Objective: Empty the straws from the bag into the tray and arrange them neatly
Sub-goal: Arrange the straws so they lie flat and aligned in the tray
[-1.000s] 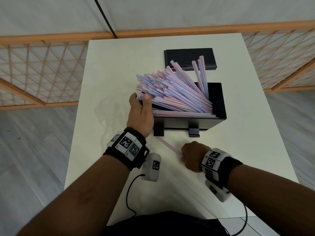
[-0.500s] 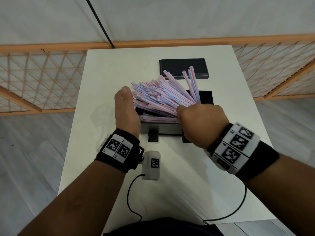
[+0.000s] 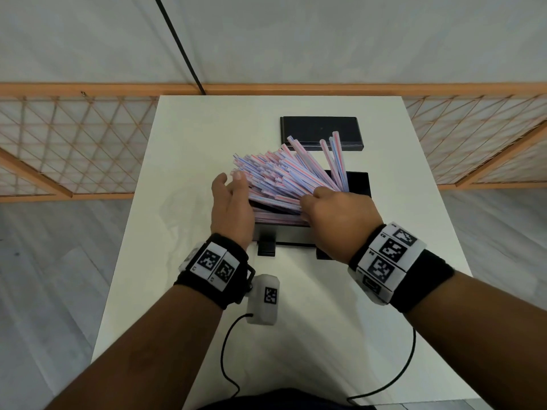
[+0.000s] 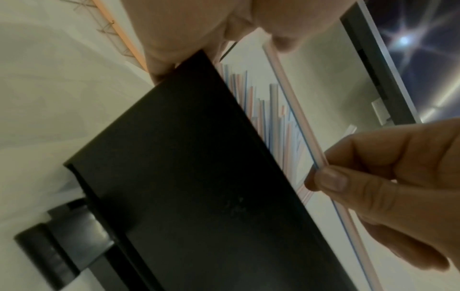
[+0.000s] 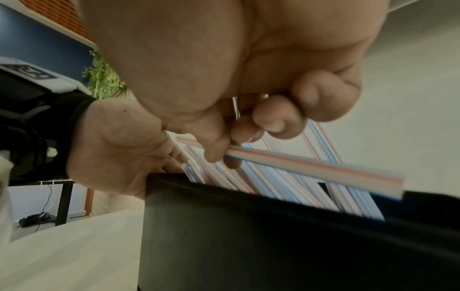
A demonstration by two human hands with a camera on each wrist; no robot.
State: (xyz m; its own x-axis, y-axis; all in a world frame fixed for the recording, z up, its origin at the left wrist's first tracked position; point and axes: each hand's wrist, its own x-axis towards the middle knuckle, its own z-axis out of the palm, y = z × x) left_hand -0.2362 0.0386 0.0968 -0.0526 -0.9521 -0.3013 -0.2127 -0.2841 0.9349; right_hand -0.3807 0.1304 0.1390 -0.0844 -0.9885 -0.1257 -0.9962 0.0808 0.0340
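Observation:
A heap of pink, blue and white striped straws [image 3: 284, 177] sticks out leftward from a black tray [image 3: 359, 183] in the middle of the white table. My left hand [image 3: 232, 199] stands flat against the straws' left ends, fingers straight. My right hand [image 3: 334, 216] hovers over the tray's near side and pinches a single straw [image 5: 316, 169] between thumb and fingers. The left wrist view shows that straw [image 4: 293, 110] held above the tray's wall [image 4: 199, 177]. No bag is in view.
A flat black lid [image 3: 321, 133] lies behind the tray. The white table [image 3: 192, 143] has bare surface to the left and near me. A wooden lattice fence [image 3: 74, 143] surrounds the table. Wrist camera cables [image 3: 228, 350] trail over the near edge.
My right hand picked a loose straw off the table in front of the tray and carried it up over the heap. The left hand shifted slightly along the straw ends.

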